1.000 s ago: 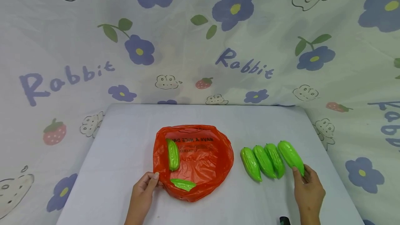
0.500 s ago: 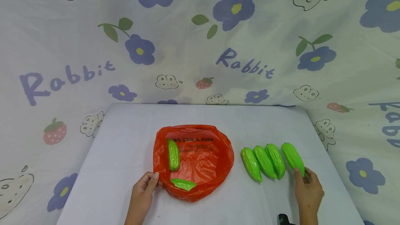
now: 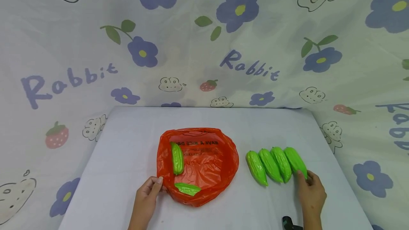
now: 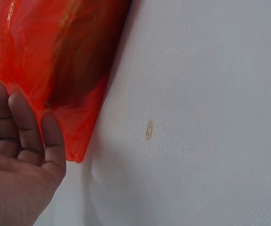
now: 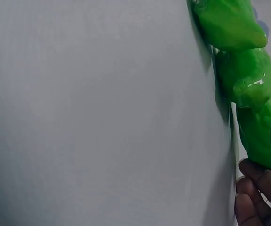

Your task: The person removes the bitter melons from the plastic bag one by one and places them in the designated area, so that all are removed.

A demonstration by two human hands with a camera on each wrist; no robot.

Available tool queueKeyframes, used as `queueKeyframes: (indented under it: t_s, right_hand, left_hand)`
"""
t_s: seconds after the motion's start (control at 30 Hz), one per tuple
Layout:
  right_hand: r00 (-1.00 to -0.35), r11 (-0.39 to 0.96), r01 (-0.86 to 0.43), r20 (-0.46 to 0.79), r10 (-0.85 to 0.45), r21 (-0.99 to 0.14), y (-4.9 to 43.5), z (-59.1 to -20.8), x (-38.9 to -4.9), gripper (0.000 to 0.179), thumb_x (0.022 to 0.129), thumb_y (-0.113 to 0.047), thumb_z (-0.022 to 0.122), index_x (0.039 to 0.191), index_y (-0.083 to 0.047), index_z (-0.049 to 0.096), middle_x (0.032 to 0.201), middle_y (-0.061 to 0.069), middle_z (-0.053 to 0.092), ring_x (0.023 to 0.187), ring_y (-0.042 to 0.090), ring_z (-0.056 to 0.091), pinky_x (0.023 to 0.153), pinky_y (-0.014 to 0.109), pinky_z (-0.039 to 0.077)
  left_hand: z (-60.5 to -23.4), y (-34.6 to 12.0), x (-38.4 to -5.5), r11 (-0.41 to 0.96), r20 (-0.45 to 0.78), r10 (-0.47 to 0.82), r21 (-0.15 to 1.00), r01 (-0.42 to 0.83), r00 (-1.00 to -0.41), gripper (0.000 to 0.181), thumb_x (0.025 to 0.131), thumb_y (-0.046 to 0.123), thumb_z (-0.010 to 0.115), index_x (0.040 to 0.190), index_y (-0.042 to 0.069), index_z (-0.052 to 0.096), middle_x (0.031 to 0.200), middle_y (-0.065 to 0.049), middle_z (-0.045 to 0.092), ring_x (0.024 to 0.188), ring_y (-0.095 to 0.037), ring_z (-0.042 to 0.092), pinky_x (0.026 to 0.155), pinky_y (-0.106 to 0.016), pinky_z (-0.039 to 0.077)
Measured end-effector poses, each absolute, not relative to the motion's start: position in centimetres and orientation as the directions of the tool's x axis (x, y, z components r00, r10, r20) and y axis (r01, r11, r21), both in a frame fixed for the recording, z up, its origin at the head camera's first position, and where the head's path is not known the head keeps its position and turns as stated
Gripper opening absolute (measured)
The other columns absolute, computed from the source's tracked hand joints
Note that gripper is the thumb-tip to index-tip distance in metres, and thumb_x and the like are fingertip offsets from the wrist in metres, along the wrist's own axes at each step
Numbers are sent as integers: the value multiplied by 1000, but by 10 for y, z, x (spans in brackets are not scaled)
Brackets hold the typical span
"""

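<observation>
A red plastic bag (image 3: pixel 220 176) lies with its mouth spread in the head view. Inside it are two glossy green bitter melons, one upright along the left wall (image 3: pixel 177 159) and one near the front rim (image 3: pixel 187 189). My left hand (image 3: pixel 147 194) pinches the bag's front-left rim; in the left wrist view its fingertips lie against the red plastic. To the right, several more bitter melons (image 3: pixel 256 168) stand side by side in a slanted row. My right hand (image 3: pixel 312 192) holds the lower tip of the rightmost bitter melon (image 3: pixel 295 160) between thumb and fingers.
A white-covered table (image 3: pixel 134 127) bears everything. Behind it hangs a flower-and-rabbit printed curtain (image 3: pixel 179 45). A small black object (image 3: pixel 288 223) shows beside my right wrist at the bottom edge.
My right hand first shifts the rightmost bitter melon slightly away from the row, then moves it left against its neighbour. The left hand and the bag stay put.
</observation>
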State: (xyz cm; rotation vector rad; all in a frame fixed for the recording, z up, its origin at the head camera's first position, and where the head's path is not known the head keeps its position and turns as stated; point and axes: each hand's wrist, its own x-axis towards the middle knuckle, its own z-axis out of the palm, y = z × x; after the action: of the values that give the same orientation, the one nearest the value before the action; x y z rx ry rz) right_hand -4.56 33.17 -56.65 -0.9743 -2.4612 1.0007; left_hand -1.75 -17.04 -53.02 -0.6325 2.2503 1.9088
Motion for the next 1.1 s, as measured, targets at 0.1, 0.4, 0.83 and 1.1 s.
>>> queueKeyframes:
  t_s: [0.1, 0.4, 0.83, 1.1]
  right_hand:
    - [-726, 535, 476, 32, 687, -698, 331, -568, -47, 61, 106, -43, 60, 139, 8, 57, 126, 34, 64, 106, 45, 65, 65, 15, 36]
    - [-741, 546, 471, 25, 671, -693, 330, -573, -52, 62, 107, -42, 58, 141, 9, 55, 127, 34, 63, 109, 43, 62, 81, 39, 45]
    - [-758, 552, 442, 35, 652, -707, 330, -572, -50, 62, 106, -42, 60, 139, 11, 55, 123, 33, 64, 109, 43, 62, 80, 34, 43]
    - [-756, 542, 443, 27, 654, -715, 330, -570, -49, 64, 106, -42, 60, 140, 11, 53, 125, 34, 63, 112, 44, 60, 84, 41, 44]
  left_hand:
    - [-531, -170, -17, 118, -350, -235, 916, -384, -907, 42, 109, 43, 57, 103, 2, 65, 94, -7, 69, 92, -16, 66, 84, -25, 56]
    - [-533, -174, -18, 115, -355, -234, 914, -389, -905, 40, 109, 42, 57, 104, 2, 65, 95, -8, 70, 92, -17, 66, 81, -26, 54]
    - [-533, -172, -18, 111, -318, -235, 930, -350, -919, 43, 108, 44, 58, 101, 2, 65, 93, -10, 68, 92, -17, 66, 85, -26, 57]
    - [-533, -172, -18, 111, -313, -227, 932, -344, -922, 43, 108, 43, 58, 102, 2, 64, 93, -8, 68, 91, -16, 65, 85, -25, 57]
